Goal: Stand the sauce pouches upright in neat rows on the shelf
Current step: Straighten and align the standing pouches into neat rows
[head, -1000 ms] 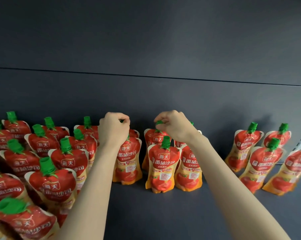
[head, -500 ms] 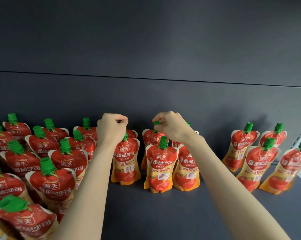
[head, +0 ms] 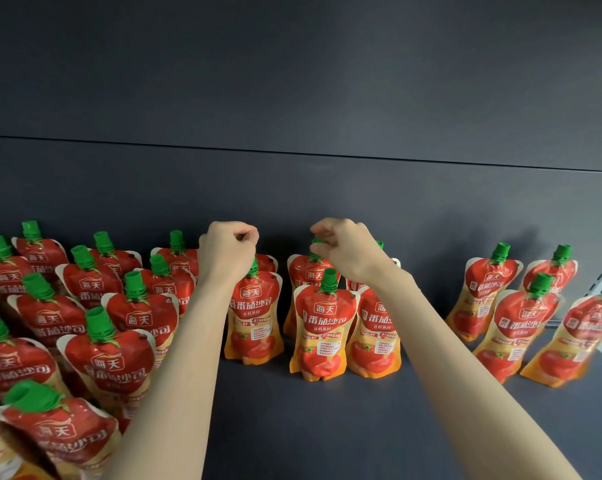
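Dark shelf (head: 327, 427) carries packed rows (head: 109, 344) left of the middle pouches (head: 322, 327) and scattered ones (head: 514, 320) right of them, while the right hand (head: 344, 247) pinches a back cap (head: 315, 241) and the left hand (head: 226, 251) has its fingers curled with their hold hidden, so I'd say roughly halfway.

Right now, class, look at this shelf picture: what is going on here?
A person is arranging sauce pouches on a dark shelf, with both bare arms stretched to the back row. The right grip pinches the green cap of a back pouch. The left grip is curled over another back pouch; whether it holds anything is hidden. A packed group stands at the left and a looser group of four at the right.
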Available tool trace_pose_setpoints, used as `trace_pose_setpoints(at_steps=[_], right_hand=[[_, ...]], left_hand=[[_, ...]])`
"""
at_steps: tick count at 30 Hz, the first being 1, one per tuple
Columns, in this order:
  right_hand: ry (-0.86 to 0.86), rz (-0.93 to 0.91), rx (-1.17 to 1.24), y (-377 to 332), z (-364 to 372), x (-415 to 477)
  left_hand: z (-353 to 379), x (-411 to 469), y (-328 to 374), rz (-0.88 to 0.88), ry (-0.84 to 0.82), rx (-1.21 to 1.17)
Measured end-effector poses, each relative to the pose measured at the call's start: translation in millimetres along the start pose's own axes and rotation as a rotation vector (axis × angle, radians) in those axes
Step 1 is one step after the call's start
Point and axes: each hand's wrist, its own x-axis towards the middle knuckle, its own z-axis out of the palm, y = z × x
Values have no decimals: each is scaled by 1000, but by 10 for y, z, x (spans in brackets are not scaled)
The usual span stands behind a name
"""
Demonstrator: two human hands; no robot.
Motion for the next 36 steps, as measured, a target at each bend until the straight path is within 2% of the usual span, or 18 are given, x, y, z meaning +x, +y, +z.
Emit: trace_pose_setpoints(at_steps=[3,6,9,12,28,36], right_hand=[[181,-48,137,-77,-55,-190],[155,-61,284,-113,-68,-464],[63,-24,213,-58,46,-627],[94,-24,120,-37,185,-681],[163,-22,232,-127,401,-423],[408,22,290,-104,698,-671]], left_hand=[[-32,-77,12,46,77,-91],[-40,-292,-45,108,196,-183],[46,-505,-151,121,215,-180],[110,-569,-236,125,195,-124],[100,-500,-386,188,209,-146],[266,-675,-485,146,305,-282]])
